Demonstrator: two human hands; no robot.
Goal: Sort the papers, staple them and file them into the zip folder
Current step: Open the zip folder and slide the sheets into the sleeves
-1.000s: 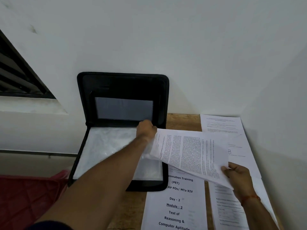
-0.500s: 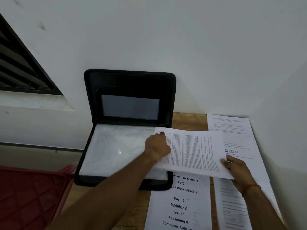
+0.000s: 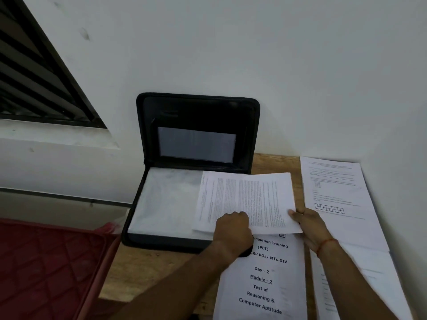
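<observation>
Over zip folder, sheet pinched between right fingers, left fingers gripping near edge

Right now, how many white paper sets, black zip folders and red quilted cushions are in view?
White printed paper sets: 4 (held dense-text sheets, title-page booklet, grid sheet, lower right sheet)
Black open zip folder: 1
Red quilted cushion: 1
Total: 6

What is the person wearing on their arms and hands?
Both forearms are bare, no sleeves in view. A thin red-orange thread band circles the wrist of the right hand. The left hand and wrist wear nothing; no gloves.
</observation>
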